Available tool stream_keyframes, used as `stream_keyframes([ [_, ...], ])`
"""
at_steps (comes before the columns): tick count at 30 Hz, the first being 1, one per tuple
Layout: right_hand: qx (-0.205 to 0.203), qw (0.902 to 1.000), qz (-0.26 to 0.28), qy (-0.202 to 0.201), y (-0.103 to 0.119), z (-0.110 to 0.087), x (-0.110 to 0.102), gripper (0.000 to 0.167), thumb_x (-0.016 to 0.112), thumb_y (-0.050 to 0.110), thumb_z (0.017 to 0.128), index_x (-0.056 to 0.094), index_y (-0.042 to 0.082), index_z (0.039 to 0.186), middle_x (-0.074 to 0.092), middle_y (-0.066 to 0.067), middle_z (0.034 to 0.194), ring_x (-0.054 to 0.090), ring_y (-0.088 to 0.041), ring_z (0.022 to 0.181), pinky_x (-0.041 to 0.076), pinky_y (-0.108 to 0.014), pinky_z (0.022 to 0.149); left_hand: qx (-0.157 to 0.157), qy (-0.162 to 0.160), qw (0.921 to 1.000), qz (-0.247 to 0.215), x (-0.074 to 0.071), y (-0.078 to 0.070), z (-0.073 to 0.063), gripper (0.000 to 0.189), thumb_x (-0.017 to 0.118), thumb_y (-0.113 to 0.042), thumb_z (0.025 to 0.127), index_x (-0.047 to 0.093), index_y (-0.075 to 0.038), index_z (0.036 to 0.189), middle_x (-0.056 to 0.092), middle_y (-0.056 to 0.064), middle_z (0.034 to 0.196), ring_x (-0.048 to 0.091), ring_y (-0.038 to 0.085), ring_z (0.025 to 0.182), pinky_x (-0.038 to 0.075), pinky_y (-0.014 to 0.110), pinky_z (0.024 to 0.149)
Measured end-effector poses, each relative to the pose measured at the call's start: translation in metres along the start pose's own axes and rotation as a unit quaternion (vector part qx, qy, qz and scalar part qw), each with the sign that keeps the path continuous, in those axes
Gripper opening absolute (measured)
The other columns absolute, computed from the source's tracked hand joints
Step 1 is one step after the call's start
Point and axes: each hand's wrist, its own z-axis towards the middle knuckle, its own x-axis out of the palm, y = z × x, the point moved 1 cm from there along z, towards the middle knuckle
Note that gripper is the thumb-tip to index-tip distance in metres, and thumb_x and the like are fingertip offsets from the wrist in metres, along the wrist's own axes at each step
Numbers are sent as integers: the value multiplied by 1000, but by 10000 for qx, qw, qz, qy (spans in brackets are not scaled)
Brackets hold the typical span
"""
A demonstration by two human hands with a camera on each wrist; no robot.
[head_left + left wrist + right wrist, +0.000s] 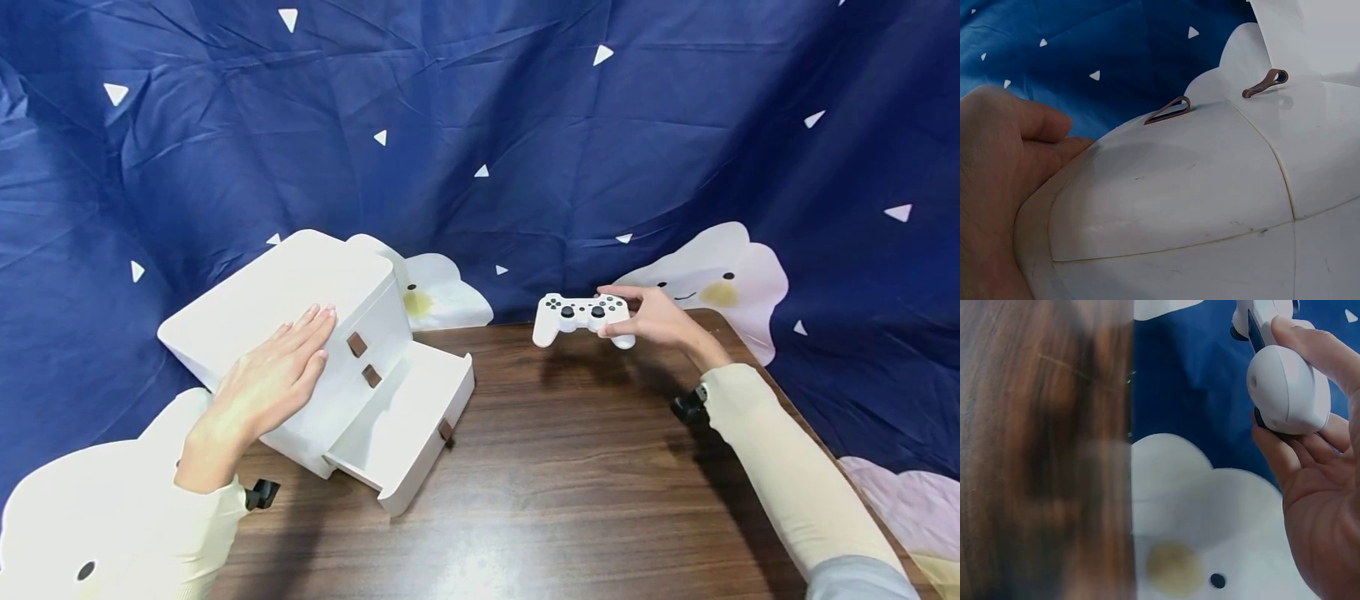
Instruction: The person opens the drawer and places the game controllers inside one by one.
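Observation:
A white game controller (581, 314) with two black sticks is held up over the back of the table. My right hand (651, 321) grips its right end between thumb and fingers; the right wrist view shows the controller (1288, 390) end-on in the hand (1322, 456). My left hand (273, 375) lies flat with straight fingers on top of a white drawer cabinet (277, 283). The cabinet's bottom drawer (405, 417) is pulled out, and the part of its inside that shows is bare. Brown loop tabs (1169, 111) stick out from the drawer fronts.
The brown wooden table (540, 483) runs under everything, its right edge beside my right arm. Close behind it hangs a blue curtain (450, 125) with white triangles and cloud shapes. The open drawer juts out toward the middle of the table.

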Motion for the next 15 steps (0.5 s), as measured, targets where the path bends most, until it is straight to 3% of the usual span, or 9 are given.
stream_keyframes([
  [5,-121,9996,-250,10,18,3,-4,86,99,35,75,63,13,150,77,-12,119,66,-10,97,52,-13,77,0,83,10000,-11,-1,-1,0,55,41,-25,114,36,-7,166,34,11,174,31,32,163,28,56,133],
  [15,-424,9972,-601,146,52,16,-12,88,101,43,70,67,21,147,78,-2,120,62,-15,95,49,-18,79,12,42,10000,-12,0,0,1,55,40,-25,114,37,-7,166,35,12,174,31,33,163,29,56,133],
])
